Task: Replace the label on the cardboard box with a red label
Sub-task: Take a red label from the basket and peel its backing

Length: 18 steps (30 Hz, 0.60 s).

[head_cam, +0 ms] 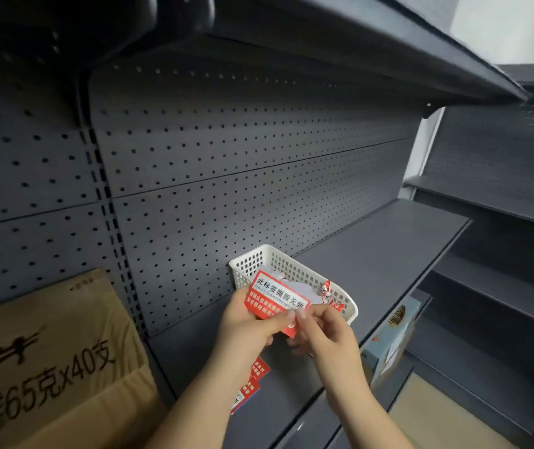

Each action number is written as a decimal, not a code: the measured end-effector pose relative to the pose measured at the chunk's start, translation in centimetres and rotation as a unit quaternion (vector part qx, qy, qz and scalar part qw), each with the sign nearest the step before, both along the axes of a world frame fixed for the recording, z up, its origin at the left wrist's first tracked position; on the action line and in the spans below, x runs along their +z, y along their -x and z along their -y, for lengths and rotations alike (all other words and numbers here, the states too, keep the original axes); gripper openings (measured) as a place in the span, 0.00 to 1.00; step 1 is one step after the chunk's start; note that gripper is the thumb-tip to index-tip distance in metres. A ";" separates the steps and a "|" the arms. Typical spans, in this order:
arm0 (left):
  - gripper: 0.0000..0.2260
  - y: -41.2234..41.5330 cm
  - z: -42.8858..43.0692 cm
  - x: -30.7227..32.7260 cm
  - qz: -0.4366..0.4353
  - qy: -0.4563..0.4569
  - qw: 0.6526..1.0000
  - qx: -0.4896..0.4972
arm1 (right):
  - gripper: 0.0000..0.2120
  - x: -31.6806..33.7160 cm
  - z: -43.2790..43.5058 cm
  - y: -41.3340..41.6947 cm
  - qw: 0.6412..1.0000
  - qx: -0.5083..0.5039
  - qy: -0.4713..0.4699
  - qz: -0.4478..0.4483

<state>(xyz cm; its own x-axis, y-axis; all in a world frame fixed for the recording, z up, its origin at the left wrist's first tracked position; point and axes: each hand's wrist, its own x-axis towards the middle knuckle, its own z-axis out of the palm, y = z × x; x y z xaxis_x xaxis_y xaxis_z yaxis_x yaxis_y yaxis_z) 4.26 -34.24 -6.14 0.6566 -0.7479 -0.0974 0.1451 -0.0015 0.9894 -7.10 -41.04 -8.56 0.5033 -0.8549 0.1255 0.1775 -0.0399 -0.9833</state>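
I hold a red label (275, 298) with a white band of black characters in front of me, over the grey shelf (372, 254). My left hand (246, 328) grips its lower left part from below. My right hand (320, 328) pinches its lower right corner with thumb and fingertips. The cardboard box (45, 358), brown with dark print and an open flap, stands at the lower left on the neighbouring shelf bay, well away from both hands. Another red label sheet (251, 384) lies on the shelf under my left forearm, partly hidden.
A white plastic basket (294, 264) with crumpled label scraps stands on the shelf just behind my hands. A blue carton (392, 338) sits on the lower shelf at right. Perforated back panels and an upper shelf close the space above.
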 end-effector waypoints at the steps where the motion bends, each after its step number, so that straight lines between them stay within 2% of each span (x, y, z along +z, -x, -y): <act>1: 0.17 0.2 0.4 0.2 -0.003 0.009 1.000 -0.010 | 0.09 0.3 0.2 0.0 1.000 0.005 -0.007 0.002; 4: 0.14 0.8 1.3 1.1 -0.041 0.024 0.998 -0.036 | 0.09 1.0 0.8 0.7 0.999 0.009 -0.018 0.030; 7: 0.07 1.3 1.5 2.2 -0.083 0.051 0.992 -0.077 | 0.07 2.1 2.0 2.0 0.999 -0.038 0.025 0.014; 13: 0.06 2.0 1.2 2.3 -0.043 0.056 0.996 -0.055 | 0.05 4.6 5.0 4.5 0.995 -0.080 0.060 -0.010; 18: 0.10 3.0 2.2 2.3 -0.041 0.068 0.996 -0.040 | 0.04 5.6 6.9 5.2 0.991 -0.078 0.098 -0.044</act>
<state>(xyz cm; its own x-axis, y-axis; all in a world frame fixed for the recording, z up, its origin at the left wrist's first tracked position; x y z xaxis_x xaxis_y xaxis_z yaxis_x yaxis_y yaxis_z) 1.23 -36.49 -3.80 0.5883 -0.8075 -0.0419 0.2305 0.1178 0.9659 -12.34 -47.98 -2.94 0.3832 -0.8869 0.2581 0.0671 -0.2520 -0.9654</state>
